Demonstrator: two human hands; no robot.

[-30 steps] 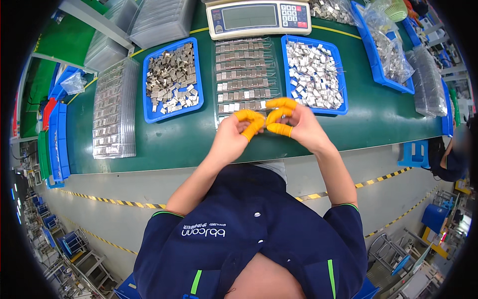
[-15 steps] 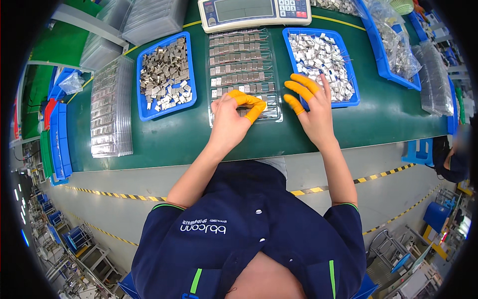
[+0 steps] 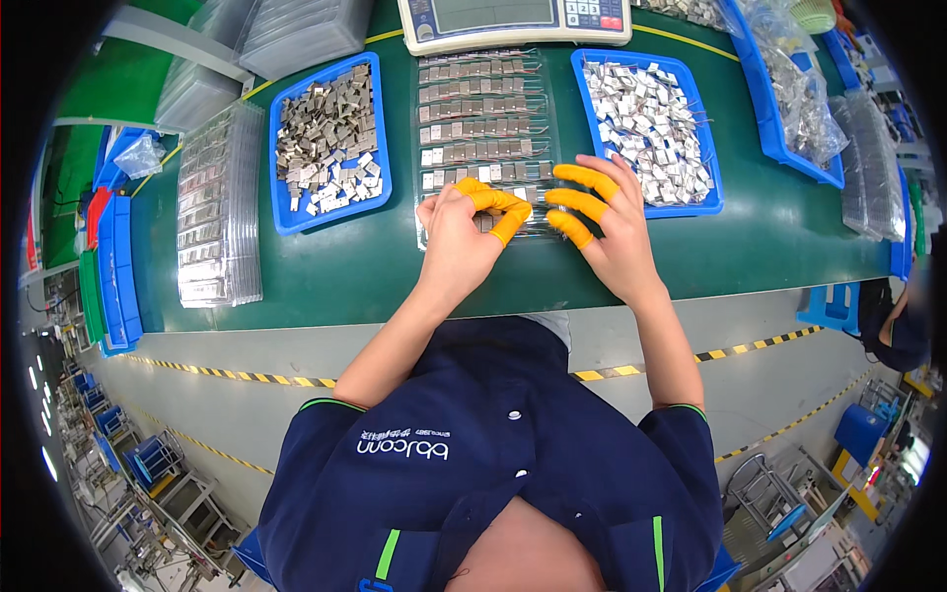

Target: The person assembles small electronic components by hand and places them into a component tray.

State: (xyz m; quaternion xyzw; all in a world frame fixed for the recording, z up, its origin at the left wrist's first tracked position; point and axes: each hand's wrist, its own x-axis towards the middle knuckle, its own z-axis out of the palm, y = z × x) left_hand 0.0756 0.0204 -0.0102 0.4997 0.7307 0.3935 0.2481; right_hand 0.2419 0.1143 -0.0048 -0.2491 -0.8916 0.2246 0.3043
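My left hand (image 3: 462, 229), with yellow finger cots on thumb and forefinger, is over the near part of a clear plastic tray (image 3: 422, 242). Thumb and forefinger are pinched around a small silver-white connector (image 3: 524, 194), mostly covered by the fingertips. Rows of small metal connectors with thin wires (image 3: 480, 107) fill the tray's slots. My right hand (image 3: 614, 219) also wears yellow cots. Its fingers are apart and curve toward the tray's right edge, close to the left fingertips. I make out nothing held in it.
Left of the tray stands a blue bin of metal shells (image 3: 330, 133); on its right, a blue bin of white wired connectors (image 3: 651, 128). A weighing scale (image 3: 513, 25) sits behind. Stacked clear trays (image 3: 219, 212) stand farther left, and a bigger blue bin (image 3: 779, 109) far right.
My right hand has moved left, from beside the right bin to the tray's edge near the left fingertips. The left hand keeps its pinch in nearly the same place.
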